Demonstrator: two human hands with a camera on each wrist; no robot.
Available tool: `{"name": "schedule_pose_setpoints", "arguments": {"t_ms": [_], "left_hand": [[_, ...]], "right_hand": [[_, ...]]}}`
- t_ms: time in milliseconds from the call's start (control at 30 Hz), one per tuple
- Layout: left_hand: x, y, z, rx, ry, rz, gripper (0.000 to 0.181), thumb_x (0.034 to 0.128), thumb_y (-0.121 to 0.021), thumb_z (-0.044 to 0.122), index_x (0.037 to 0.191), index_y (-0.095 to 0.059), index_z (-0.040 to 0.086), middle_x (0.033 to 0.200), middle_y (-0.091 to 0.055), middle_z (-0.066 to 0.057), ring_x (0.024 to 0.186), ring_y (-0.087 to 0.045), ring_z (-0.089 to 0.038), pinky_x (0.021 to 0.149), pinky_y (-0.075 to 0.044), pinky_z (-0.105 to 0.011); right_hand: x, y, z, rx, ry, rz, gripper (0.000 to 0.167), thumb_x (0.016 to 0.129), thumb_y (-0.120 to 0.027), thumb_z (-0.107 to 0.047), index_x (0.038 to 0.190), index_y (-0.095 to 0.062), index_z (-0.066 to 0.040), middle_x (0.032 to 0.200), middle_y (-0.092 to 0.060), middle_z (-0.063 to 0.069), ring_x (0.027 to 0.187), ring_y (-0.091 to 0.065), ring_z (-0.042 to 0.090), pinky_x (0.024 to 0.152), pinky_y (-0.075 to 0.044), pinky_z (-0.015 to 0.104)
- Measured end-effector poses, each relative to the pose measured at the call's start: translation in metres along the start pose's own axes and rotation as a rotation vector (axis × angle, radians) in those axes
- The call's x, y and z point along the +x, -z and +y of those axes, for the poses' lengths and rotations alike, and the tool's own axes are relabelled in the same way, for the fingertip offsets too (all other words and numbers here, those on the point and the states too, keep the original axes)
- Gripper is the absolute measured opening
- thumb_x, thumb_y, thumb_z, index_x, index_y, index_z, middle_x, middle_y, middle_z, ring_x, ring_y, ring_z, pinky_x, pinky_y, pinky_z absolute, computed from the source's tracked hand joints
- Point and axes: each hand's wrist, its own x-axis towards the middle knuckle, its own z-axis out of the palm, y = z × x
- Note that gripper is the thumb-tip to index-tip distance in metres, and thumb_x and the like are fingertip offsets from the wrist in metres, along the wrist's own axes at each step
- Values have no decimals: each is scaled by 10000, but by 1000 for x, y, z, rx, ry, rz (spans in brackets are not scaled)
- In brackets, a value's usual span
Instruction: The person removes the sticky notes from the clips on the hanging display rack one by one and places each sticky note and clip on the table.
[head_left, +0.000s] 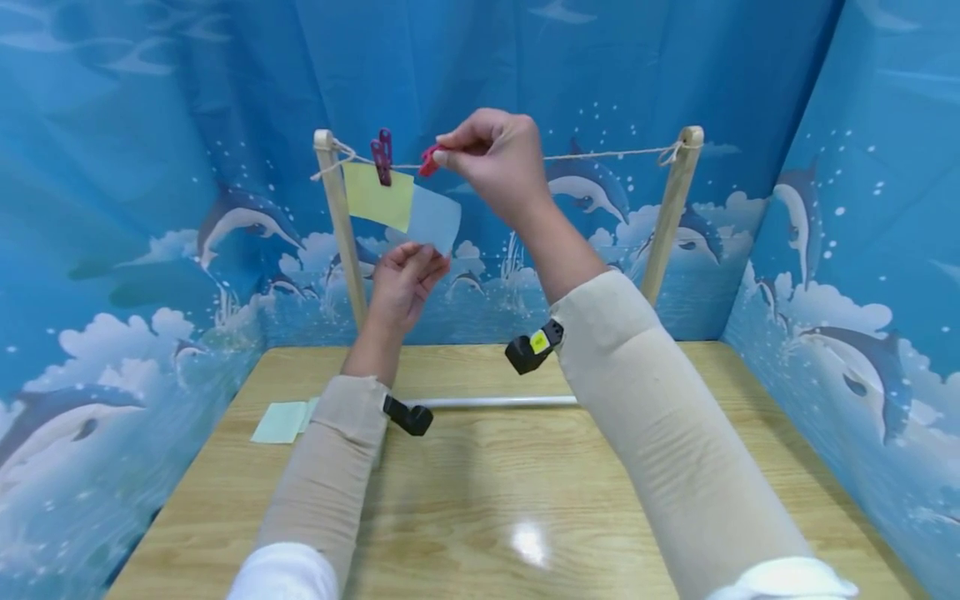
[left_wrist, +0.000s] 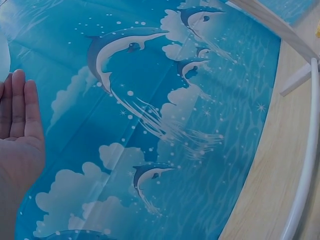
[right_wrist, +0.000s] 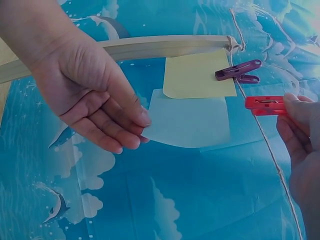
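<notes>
The left hand (head_left: pixel 408 287) pinches the lower edge of a thin, pale blue sheet (head_left: pixel 437 218) between thumb and fingertips. The sheet is squarish and gently bowed, hanging toward the far left of the table, partly behind a yellow sheet (head_left: pixel 375 198). To the right of that, the right hand (head_left: pixel 506 162) grips a glossy red clothespin (right_wrist: pixel 262 105) by its handle end, thumb against fingers. The clothespin's nose lies across the twisted, fibrous cord (head_left: pixel 600 155) (whether it bites the cord, I cannot tell), apart from the blue sheet. A dark purple clothespin (head_left: pixel 382 158), with looped handles, stands on the cord and clasps the yellow sheet's top edge.

The cord is knotted to two pale, round-topped wooden posts, the left post (head_left: pixel 342 237) and the right post (head_left: pixel 670 221). A smooth white rod (head_left: pixel 498 402) runs left to right over the far part of the wood-grained table (head_left: pixel 465 508), whose sheen catches a bright spot on the near side. Flat, pale green paper (head_left: pixel 277 423) lies at left. Softly creased blue curtains (head_left: pixel 465 67), printed with dolphins, rise behind.
</notes>
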Motion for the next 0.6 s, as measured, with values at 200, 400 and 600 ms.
{"name": "schedule_pose_setpoints", "arguments": {"t_ms": [200, 400, 600], "left_hand": [[-3, 3, -3, 33, 33, 17, 213, 961, -572, -11, 842, -717, 90, 831, -720, -62, 809, -714, -177, 837, -576, -329], [-5, 5, -5, 111, 72, 72, 38, 920, -661, 45, 892, -682, 30, 889, -688, -92, 785, -701, -194, 810, -586, -333], [-10, 6, -5, 247, 108, 92, 88, 911, -686, 87, 936, -650, 11, 900, -670, -103, 783, -691, -204, 778, -593, -324]], "right_hand": [[-4, 4, 0, 27, 21, 29, 109, 851, -741, -73, 909, -749, 19, 919, -703, 126, 820, -685, 156, 770, -567, 244], [-10, 8, 2, 48, 9, 21, 129, 837, -752, -74, 919, -747, 26, 926, -706, 130, 824, -692, 165, 776, -571, 253], [-18, 15, 6, 94, -23, 26, 148, 822, -764, -60, 938, -744, 28, 939, -704, 138, 839, -696, 177, 790, -574, 266]]}}
